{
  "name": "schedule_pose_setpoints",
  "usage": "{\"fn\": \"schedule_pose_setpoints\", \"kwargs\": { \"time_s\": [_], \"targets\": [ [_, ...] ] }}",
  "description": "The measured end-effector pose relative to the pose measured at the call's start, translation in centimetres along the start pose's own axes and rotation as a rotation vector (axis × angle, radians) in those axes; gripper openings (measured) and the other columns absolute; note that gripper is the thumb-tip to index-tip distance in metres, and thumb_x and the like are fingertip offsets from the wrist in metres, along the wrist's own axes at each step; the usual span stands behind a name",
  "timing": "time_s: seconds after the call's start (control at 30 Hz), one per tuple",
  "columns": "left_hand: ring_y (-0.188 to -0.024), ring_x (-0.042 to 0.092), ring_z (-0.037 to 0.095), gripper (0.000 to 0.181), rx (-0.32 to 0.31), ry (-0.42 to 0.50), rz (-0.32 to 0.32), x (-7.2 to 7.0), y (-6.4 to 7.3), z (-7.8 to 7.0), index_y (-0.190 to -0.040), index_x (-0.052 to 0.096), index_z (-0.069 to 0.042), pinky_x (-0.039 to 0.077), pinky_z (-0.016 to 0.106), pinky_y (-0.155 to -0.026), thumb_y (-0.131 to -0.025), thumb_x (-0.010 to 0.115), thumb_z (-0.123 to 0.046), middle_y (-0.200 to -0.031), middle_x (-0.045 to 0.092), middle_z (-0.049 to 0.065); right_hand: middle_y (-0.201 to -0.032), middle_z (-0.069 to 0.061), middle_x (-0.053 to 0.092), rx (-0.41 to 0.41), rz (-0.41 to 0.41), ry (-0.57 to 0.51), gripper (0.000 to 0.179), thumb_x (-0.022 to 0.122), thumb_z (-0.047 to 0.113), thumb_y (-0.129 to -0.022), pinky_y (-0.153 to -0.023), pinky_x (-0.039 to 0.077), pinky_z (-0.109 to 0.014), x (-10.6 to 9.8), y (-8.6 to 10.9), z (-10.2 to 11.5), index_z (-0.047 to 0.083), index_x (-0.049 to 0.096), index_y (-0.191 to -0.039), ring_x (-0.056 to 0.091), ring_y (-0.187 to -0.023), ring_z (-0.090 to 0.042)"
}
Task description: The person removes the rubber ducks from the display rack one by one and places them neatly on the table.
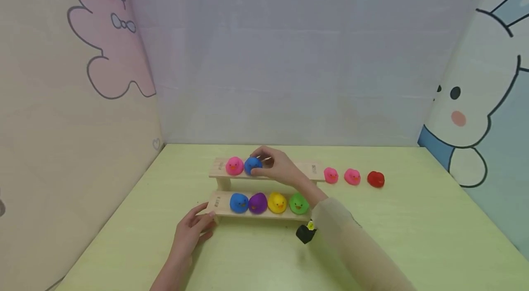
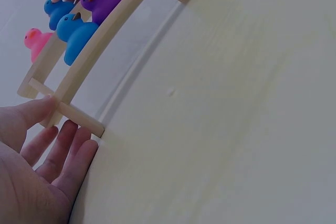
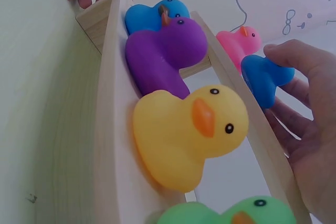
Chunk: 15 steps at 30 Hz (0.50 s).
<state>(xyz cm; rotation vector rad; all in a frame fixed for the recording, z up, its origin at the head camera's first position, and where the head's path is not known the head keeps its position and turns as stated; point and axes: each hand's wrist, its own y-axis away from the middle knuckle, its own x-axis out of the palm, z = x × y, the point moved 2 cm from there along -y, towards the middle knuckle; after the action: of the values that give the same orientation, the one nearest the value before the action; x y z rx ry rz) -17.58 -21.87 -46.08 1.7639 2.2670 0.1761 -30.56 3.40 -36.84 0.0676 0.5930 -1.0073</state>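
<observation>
A two-step wooden rack [image 1: 264, 215] stands on the table. My right hand [image 1: 278, 167] pinches a blue rubber duck [image 3: 260, 80] at the upper shelf, beside a pink duck [image 1: 234, 166]. On the lower shelf sit another blue duck [image 1: 239, 203], a purple duck [image 1: 258, 203], a yellow duck [image 1: 277, 202] and a green duck [image 1: 299, 204] in a row. My left hand [image 2: 44, 166] holds the rack's left end, its thumb on the lower shelf's edge and its fingers curled by the leg.
Right of the rack, two pink ducks [image 1: 331, 175] and a red duck [image 1: 375, 179] stand in a line on the pale yellow table [image 1: 413, 236]. A small black object [image 1: 306, 234] with a yellow bit shows by the right sleeve. Printed curtains surround the table's back and sides.
</observation>
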Motion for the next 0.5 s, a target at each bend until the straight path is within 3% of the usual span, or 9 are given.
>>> {"fn": "schedule_pose_setpoints", "kwargs": {
  "time_s": [0.5],
  "targets": [
    [-0.089, 0.07, 0.006, 0.061, 0.004, -0.009, -0.002, 0.0, -0.1, 0.0, -0.149, 0.049, -0.013, 0.062, 0.025, -0.077, -0.096, 0.072, -0.031, -0.1, 0.073, -0.009, -0.126, -0.011, 0.067, 0.05, -0.035, -0.022, 0.036, 0.075, 0.021, -0.093, -0.105, 0.056, -0.043, -1.6, 3.1, 0.8, 0.014, 0.064, -0.127, 0.065, -0.116, -0.027]
  ]
}}
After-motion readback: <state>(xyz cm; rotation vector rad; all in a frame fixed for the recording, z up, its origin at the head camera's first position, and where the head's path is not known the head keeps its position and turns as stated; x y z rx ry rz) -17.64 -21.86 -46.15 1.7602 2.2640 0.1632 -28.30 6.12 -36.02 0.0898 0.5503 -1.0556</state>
